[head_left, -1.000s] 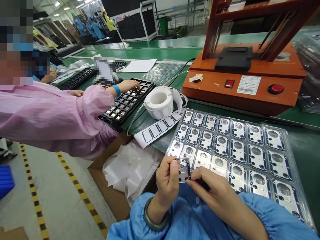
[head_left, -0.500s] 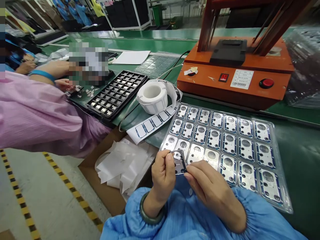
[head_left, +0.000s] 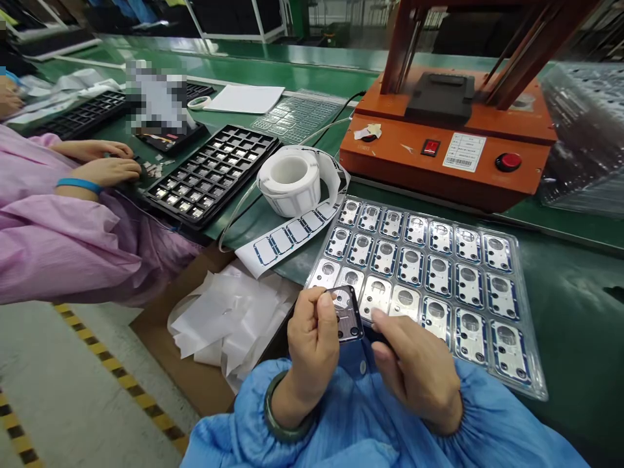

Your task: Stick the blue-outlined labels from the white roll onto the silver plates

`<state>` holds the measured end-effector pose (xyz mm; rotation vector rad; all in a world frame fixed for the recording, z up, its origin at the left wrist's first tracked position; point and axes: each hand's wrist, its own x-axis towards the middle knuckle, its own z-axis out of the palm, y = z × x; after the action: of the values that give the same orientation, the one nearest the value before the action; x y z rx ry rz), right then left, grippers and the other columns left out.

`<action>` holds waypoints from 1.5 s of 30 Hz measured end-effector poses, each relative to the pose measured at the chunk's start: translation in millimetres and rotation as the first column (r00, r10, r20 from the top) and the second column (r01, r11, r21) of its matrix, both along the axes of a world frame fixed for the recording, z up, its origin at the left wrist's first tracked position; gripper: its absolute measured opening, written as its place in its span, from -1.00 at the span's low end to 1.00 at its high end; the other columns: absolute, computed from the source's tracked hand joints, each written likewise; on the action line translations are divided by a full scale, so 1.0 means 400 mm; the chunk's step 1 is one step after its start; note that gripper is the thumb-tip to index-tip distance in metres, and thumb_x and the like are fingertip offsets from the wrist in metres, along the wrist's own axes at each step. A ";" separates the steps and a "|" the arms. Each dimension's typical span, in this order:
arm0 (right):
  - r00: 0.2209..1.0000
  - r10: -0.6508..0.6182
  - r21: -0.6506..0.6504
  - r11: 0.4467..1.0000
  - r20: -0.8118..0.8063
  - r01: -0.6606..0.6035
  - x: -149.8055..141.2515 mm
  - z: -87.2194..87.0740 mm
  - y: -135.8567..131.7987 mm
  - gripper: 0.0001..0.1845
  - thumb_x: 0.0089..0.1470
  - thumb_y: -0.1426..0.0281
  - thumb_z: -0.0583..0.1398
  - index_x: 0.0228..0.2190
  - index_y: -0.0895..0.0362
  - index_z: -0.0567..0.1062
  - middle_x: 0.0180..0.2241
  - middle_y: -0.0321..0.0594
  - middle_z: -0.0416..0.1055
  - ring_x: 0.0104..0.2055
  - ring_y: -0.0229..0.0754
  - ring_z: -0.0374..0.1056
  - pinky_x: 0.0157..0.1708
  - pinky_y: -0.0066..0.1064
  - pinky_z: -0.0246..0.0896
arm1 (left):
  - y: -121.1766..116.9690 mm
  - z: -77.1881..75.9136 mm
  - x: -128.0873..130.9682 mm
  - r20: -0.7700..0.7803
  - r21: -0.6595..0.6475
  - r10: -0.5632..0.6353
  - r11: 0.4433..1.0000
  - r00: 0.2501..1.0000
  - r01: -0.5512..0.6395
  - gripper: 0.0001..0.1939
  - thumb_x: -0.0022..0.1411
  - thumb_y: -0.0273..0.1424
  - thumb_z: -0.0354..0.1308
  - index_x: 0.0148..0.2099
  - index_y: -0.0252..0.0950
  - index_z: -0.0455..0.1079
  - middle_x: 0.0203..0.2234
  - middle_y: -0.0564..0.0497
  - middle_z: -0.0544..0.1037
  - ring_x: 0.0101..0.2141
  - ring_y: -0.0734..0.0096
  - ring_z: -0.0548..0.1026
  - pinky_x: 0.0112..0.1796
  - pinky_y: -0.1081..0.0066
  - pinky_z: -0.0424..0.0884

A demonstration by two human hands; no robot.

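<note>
My left hand [head_left: 312, 344] pinches a small silver metal plate [head_left: 345, 317] with a dark frame on it, held upright just off the near edge of a clear plastic tray [head_left: 529, 389]. My right hand [head_left: 414, 364] is curled beside the plate, its fingertips at the plate's lower right edge. The tray holds several rows of the same silver plates [head_left: 429, 260], most with blue-edged frames. A white roll of frame stickers [head_left: 290, 179] sits left of the tray, its strip [head_left: 277, 242] trailing toward me.
An orange press machine [head_left: 448, 140] stands behind the tray on the green belt. A person in a pink sleeve [head_left: 58, 227] works at my left beside a black parts tray [head_left: 209, 175]. A cardboard box of white backing scraps [head_left: 229, 322] sits below the table edge.
The view has swung down and left. Both hands stay on the plate; the dark frame, earlier lifted at one corner, now lies flat on it. The neighbour's hand has left the black tray.
</note>
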<state>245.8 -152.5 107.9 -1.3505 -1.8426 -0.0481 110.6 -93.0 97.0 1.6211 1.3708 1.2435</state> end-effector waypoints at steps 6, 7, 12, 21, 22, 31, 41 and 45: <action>0.880 -0.062 -0.327 0.939 -0.471 -0.108 -0.004 0.023 0.008 -0.85 0.19 0.37 0.12 -0.19 0.11 0.43 -0.45 -0.23 0.47 -0.47 -0.25 0.42 -0.49 -0.48 0.34 | -0.010 -0.001 -0.006 0.133 -0.122 0.026 0.993 0.991 -0.010 -0.79 0.33 -0.26 -0.03 -0.28 -0.24 0.33 -0.53 0.12 0.44 -0.60 0.55 0.33 -0.54 0.54 0.28; 0.841 -0.069 -0.394 0.902 -0.537 -0.178 -0.006 0.025 0.009 -0.87 0.18 0.34 0.14 -0.28 0.11 0.45 -0.49 -0.26 0.45 -0.51 -0.28 0.39 -0.54 -0.52 0.31 | -0.011 0.000 -0.006 0.140 -0.119 0.027 0.993 0.990 -0.010 -0.79 0.33 -0.26 -0.03 -0.28 -0.24 0.33 -0.54 0.13 0.43 -0.60 0.55 0.32 -0.55 0.54 0.27; 0.718 -0.178 -0.573 0.740 -0.673 -0.354 -0.016 0.004 0.004 -0.73 0.22 0.26 0.09 -0.46 0.13 0.40 -0.63 -0.35 0.36 -0.64 -0.35 0.31 -0.61 -0.54 0.24 | -0.009 0.002 0.001 0.080 -0.073 0.020 0.997 0.997 -0.014 -0.78 0.33 -0.26 -0.03 -0.31 -0.25 0.33 -0.54 0.12 0.43 -0.58 0.54 0.33 -0.55 0.55 0.25; 0.555 -0.283 -0.552 0.727 -0.783 -0.409 -0.008 0.005 0.018 -0.66 0.13 0.10 0.15 -0.38 0.14 0.41 -0.68 -0.40 0.31 -0.67 -0.34 0.29 -0.67 -0.55 0.24 | -0.014 0.006 0.010 0.061 -0.106 -0.054 0.993 0.997 0.060 -0.76 0.32 -0.26 -0.02 -0.33 -0.26 0.33 -0.59 0.13 0.40 -0.62 0.55 0.30 -0.57 0.54 0.25; 0.538 -0.298 -0.555 0.722 -0.788 -0.413 -0.007 0.004 0.018 -0.66 0.12 0.09 0.16 -0.39 0.14 0.41 -0.69 -0.41 0.30 -0.69 -0.34 0.28 -0.69 -0.55 0.22 | -0.015 0.006 0.009 0.052 -0.101 -0.071 0.992 0.996 0.076 -0.77 0.32 -0.27 -0.03 -0.33 -0.26 0.33 -0.59 0.13 0.39 -0.61 0.56 0.31 -0.57 0.55 0.25; 0.453 -0.319 -0.526 0.710 -0.833 -0.467 -0.005 -0.003 0.019 -0.63 0.14 0.08 0.14 -0.47 0.14 0.37 -0.70 -0.38 0.34 -0.69 -0.33 0.31 -0.66 -0.54 0.26 | -0.018 0.004 0.014 0.081 -0.134 -0.112 0.983 0.990 0.122 -0.79 0.32 -0.30 -0.02 -0.33 -0.26 0.32 -0.62 0.15 0.35 -0.65 0.59 0.27 -0.62 0.59 0.22; 0.488 -0.319 -0.557 0.672 -0.812 -0.488 -0.008 -0.010 0.023 -0.61 0.19 0.07 0.07 -0.43 0.14 0.36 -0.70 -0.40 0.31 -0.69 -0.36 0.26 -0.66 -0.56 0.20 | -0.016 -0.001 0.004 0.094 -0.158 -0.153 0.973 0.984 0.167 -0.78 0.31 -0.29 -0.01 -0.37 -0.26 0.30 -0.64 0.16 0.33 -0.65 0.59 0.28 -0.63 0.60 0.24; 0.449 -0.327 -0.532 0.702 -0.831 -0.473 -0.007 -0.012 0.029 -0.64 0.16 0.09 0.13 -0.39 0.15 0.38 -0.70 -0.45 0.23 -0.69 -0.40 0.17 -0.68 -0.59 0.09 | -0.017 0.002 0.003 0.087 -0.136 -0.202 0.968 0.976 0.212 -0.77 0.32 -0.30 -0.03 -0.36 -0.26 0.29 -0.64 0.17 0.33 -0.65 0.59 0.27 -0.62 0.61 0.23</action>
<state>243.2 -140.7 103.3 -1.3156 -0.9065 1.3748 112.0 -100.0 97.6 1.5582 1.1846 1.0451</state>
